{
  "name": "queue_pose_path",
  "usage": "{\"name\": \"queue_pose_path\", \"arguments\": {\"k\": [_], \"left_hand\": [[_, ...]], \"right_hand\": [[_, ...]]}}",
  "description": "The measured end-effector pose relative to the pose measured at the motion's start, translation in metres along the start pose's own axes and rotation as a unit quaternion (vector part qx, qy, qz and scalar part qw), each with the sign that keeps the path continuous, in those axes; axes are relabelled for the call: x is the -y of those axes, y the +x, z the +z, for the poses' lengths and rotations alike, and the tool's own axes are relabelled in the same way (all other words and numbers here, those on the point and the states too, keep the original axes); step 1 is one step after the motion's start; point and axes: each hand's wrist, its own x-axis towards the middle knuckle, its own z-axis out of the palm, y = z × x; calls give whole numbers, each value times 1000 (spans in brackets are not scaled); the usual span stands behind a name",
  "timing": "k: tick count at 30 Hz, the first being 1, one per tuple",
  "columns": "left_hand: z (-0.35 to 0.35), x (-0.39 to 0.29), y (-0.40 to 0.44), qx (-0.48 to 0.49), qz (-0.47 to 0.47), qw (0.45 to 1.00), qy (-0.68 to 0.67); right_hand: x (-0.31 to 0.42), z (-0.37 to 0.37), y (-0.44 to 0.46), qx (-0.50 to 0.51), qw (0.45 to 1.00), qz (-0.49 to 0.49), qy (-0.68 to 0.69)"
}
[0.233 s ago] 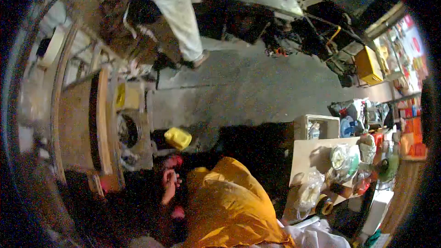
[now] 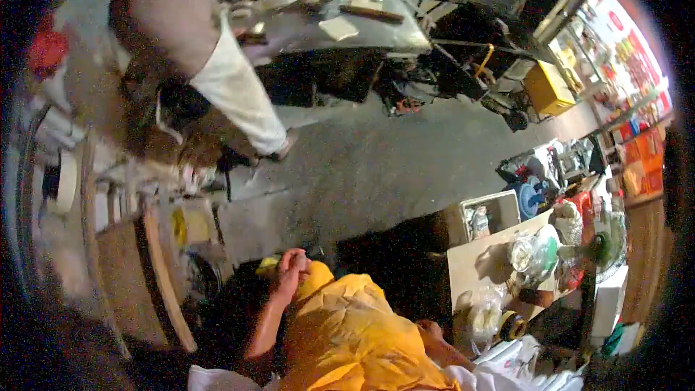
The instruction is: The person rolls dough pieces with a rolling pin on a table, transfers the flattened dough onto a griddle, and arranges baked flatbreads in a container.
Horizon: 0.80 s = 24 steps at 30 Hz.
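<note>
My left hand is raised in front of the orange-yellow cloth that covers my lap. Its fingers look curled together; whether something small is between them does not show. Just beyond that hand, a yellow container is partly hidden. On the other side of the cloth, my right hand rests low against its edge, its fingers too dark and covered to read.
To the right stand a board with plastic-wrapped goods, a roll of tape, a fan and a pale crate. Wooden furniture lies left. Across the floor, a person stands beside a cluttered table.
The view has swung, shifting the room in frame. My left hand has come up and forward, now overlapping the yellow container. My right hand has come into sight beside the cloth.
</note>
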Motion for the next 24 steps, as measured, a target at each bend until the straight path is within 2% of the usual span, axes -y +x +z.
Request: {"name": "queue_pose_path", "arguments": {"k": [1, 3, 4, 5, 6, 7, 8, 10, 11, 13, 14, 16, 18, 20, 22, 24], "left_hand": [[27, -41, 6, 46, -25, 999, 14], [58, -81, 53, 148, -17, 987, 52], [70, -91, 81, 209, -1, 976, 59], [83, -105, 113, 235, 0, 969, 76], [96, -111, 135, 292, 21, 952, 89], [110, -116, 142, 343, 33, 934, 97], [122, -135, 141, 356, 21, 928, 108], [163, -187, 142, 434, -3, 879, 196], [178, -197, 148, 471, 28, 856, 213], [213, -216, 156, 517, 88, 802, 286], [230, -229, 160, 543, 118, 775, 303], [266, -229, 177, 563, 88, 766, 296], [311, -239, 197, 579, 70, 759, 292], [357, -253, 213, 593, 52, 716, 364], [403, -257, 239, 630, 63, 673, 382], [448, -256, 257, 630, 23, 690, 355]], "right_hand": [[22, 1, 11, 18, 984, -36, 172], [198, -41, -12, -10, 936, -24, 352], [260, -56, -22, -75, 928, -35, 364], [246, -50, 24, -71, 970, -90, 216], [281, -57, 29, -85, 945, -105, 298], [327, -77, 18, -61, 940, -72, 326], [343, -76, 27, -82, 933, -140, 321], [385, -90, 31, -47, 898, -160, 407], [404, -101, 34, -56, 892, -158, 420], [432, -125, 35, -39, 845, -176, 503], [444, -140, 37, -43, 842, -135, 521], [442, -157, 57, -56, 806, -146, 571], [441, -187, 78, -99, 808, -124, 567], [429, -214, 104, -116, 826, -106, 542], [422, -249, 132, -143, 790, -110, 585], [421, -299, 155, -146, 833, -75, 528]]}}
